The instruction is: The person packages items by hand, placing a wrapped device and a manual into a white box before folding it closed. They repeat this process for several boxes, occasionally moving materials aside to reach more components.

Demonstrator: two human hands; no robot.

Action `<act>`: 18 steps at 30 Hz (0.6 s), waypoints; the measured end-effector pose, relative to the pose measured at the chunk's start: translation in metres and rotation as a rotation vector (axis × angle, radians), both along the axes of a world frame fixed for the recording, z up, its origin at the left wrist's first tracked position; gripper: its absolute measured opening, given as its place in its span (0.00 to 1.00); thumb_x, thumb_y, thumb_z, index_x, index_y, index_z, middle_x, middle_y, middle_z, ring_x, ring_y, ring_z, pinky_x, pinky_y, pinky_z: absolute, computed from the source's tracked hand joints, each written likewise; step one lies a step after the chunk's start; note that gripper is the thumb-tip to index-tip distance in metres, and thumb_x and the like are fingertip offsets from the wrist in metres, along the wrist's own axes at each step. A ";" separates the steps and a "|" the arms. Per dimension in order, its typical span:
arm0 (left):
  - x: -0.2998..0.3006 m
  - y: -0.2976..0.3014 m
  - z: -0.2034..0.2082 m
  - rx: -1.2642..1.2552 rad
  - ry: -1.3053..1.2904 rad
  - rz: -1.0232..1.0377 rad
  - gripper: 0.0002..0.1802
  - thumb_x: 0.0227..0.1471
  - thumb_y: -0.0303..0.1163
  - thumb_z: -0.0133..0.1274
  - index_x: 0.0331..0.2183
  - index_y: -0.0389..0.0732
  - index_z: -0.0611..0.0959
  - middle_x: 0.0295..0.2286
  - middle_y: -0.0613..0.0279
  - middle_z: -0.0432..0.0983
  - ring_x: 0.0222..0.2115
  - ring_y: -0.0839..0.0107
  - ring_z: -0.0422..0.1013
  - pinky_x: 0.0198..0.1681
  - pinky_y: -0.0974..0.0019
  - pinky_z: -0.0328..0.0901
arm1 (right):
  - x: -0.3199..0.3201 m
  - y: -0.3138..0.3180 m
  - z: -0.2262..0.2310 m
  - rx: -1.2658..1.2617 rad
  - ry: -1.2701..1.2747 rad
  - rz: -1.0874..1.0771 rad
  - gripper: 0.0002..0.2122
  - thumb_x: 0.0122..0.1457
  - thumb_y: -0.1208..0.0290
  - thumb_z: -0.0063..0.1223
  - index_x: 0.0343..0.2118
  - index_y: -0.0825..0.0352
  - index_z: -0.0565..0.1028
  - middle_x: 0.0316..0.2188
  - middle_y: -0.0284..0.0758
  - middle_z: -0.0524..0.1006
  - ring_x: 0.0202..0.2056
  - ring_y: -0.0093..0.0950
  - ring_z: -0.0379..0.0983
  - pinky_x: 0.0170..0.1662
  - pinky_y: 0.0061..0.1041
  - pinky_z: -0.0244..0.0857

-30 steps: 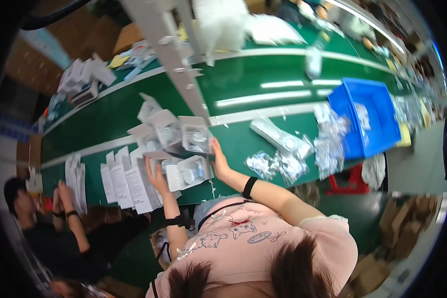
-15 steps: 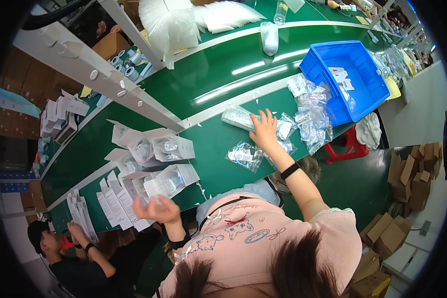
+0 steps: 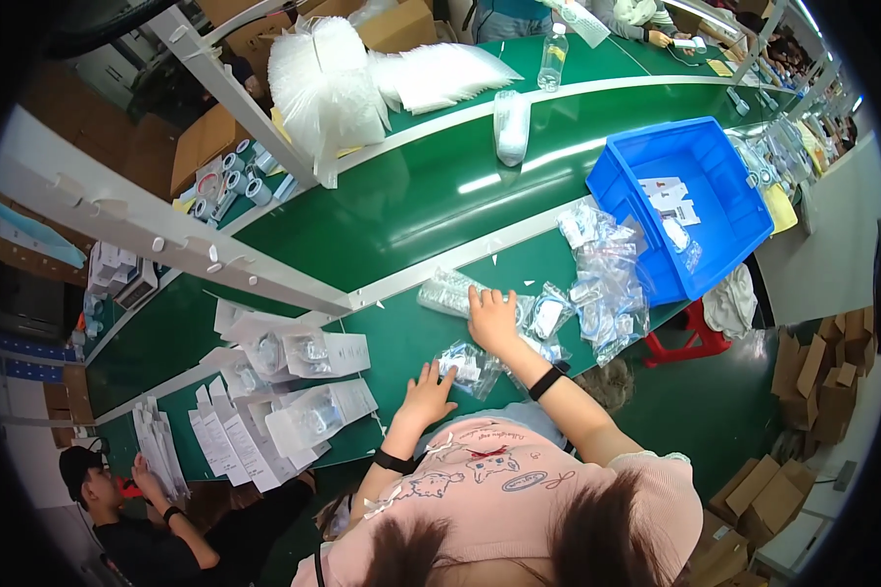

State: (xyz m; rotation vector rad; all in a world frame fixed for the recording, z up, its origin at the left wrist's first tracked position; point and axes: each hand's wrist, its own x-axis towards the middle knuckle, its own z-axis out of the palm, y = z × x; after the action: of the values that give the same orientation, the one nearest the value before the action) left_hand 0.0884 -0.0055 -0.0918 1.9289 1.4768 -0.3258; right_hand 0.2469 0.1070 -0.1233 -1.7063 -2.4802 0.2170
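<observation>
My right hand (image 3: 492, 321) lies with its fingers stretched over the near end of a bubble-wrapped bundle (image 3: 444, 291) on the green worktable (image 3: 406, 338). My left hand (image 3: 425, 396) reaches in from the lower left, fingers apart, its fingertips at the edge of a clear bag (image 3: 468, 368) with a white and blue item inside. More small bags (image 3: 548, 313) lie right of my right hand, beside a larger heap of bagged parts (image 3: 607, 284). To the left stand several open white boxes (image 3: 320, 416) with clear-wrapped contents.
A blue bin (image 3: 719, 201) holding white pieces stands at the right. Folded white cartons (image 3: 225, 440) lie at the left, near a seated person (image 3: 132, 519). Across the belt stand a metal post (image 3: 215, 249), a wrapped roll (image 3: 511, 132) and a bottle (image 3: 553, 64).
My left hand has moved right, from above the white boxes to the bag. My right hand has settled onto the wrapped bundle's end. The whole view has shifted a little.
</observation>
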 end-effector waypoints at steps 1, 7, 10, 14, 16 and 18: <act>0.002 0.000 -0.005 0.003 0.006 0.004 0.39 0.40 0.40 0.54 0.53 0.48 0.56 0.54 0.43 0.42 0.53 0.47 0.45 0.50 0.43 0.49 | -0.001 0.002 0.007 -0.082 0.049 0.025 0.29 0.41 0.64 0.53 0.49 0.62 0.61 0.40 0.43 0.66 0.47 0.39 0.59 0.47 0.49 0.50; 0.014 0.014 -0.012 -0.014 0.007 0.026 0.42 0.38 0.41 0.55 0.54 0.51 0.54 0.55 0.44 0.39 0.53 0.43 0.44 0.49 0.45 0.51 | 0.041 0.113 0.030 -0.213 0.233 -0.010 0.38 0.42 0.58 0.56 0.56 0.48 0.48 0.55 0.47 0.46 0.56 0.51 0.39 0.50 0.55 0.46; 0.016 0.014 -0.004 0.022 0.025 -0.006 0.42 0.37 0.40 0.56 0.54 0.51 0.55 0.54 0.45 0.40 0.51 0.43 0.46 0.48 0.45 0.52 | 0.041 0.217 0.032 0.032 0.233 -0.195 0.35 0.44 0.59 0.54 0.55 0.42 0.49 0.56 0.46 0.45 0.55 0.52 0.40 0.47 0.56 0.50; 0.008 0.021 -0.001 0.118 0.012 -0.053 0.37 0.37 0.37 0.56 0.52 0.51 0.60 0.53 0.47 0.44 0.48 0.45 0.51 0.46 0.47 0.54 | 0.008 0.300 0.028 -0.097 0.131 -0.319 0.26 0.45 0.59 0.52 0.50 0.42 0.59 0.55 0.43 0.49 0.52 0.56 0.44 0.44 0.55 0.55; 0.006 0.026 -0.001 0.159 -0.032 -0.036 0.34 0.37 0.36 0.55 0.49 0.50 0.64 0.51 0.48 0.49 0.45 0.48 0.55 0.45 0.50 0.55 | 0.014 0.313 0.015 -0.227 0.085 -0.332 0.22 0.45 0.61 0.51 0.47 0.46 0.65 0.53 0.44 0.52 0.49 0.57 0.50 0.44 0.51 0.58; 0.008 0.034 -0.006 0.158 -0.087 0.006 0.32 0.38 0.35 0.55 0.48 0.48 0.65 0.50 0.48 0.51 0.44 0.48 0.55 0.45 0.50 0.55 | 0.022 0.312 0.002 -0.045 0.091 -0.319 0.15 0.45 0.63 0.50 0.39 0.50 0.70 0.49 0.43 0.56 0.45 0.55 0.54 0.43 0.48 0.60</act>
State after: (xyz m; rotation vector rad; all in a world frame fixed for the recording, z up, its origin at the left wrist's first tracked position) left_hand 0.0964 0.0288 -0.0981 2.0351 1.4887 -0.1237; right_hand 0.2690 0.4194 -0.1214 -2.0284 -2.1167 0.3099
